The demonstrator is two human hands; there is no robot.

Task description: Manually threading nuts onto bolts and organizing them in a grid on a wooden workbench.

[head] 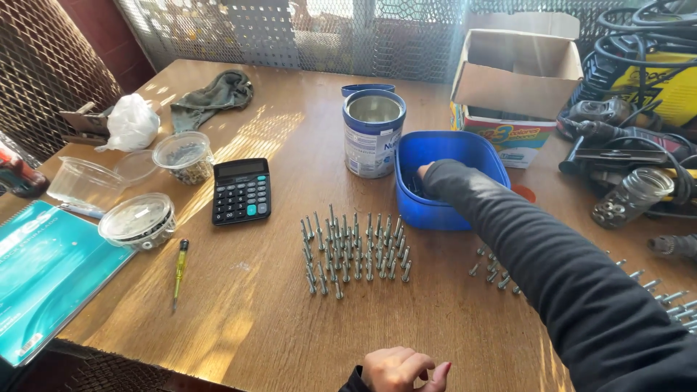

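Note:
My right hand (pixel 423 173) reaches into a blue plastic tub (pixel 465 149) in the middle of the wooden table (pixel 247 312). Its fingers are hidden inside the tub, and the dark sleeve crosses the table from the lower right. Several grey bolts (pixel 356 250) stand upright in neat rows in front of the tub. More bolts (pixel 497 274) stand beside the sleeve at the right. My left hand (pixel 403 369) rests at the near table edge with its fingers curled, and nothing shows in it.
An open tin can (pixel 374 134) stands left of the tub, a cardboard box (pixel 515 72) behind it. A calculator (pixel 241 190), a yellow screwdriver (pixel 179 270), a teal notebook (pixel 43 268) and lidded clear tubs (pixel 138 220) lie left. A glass jar (pixel 632 196) and power tools (pixel 624 123) crowd the right.

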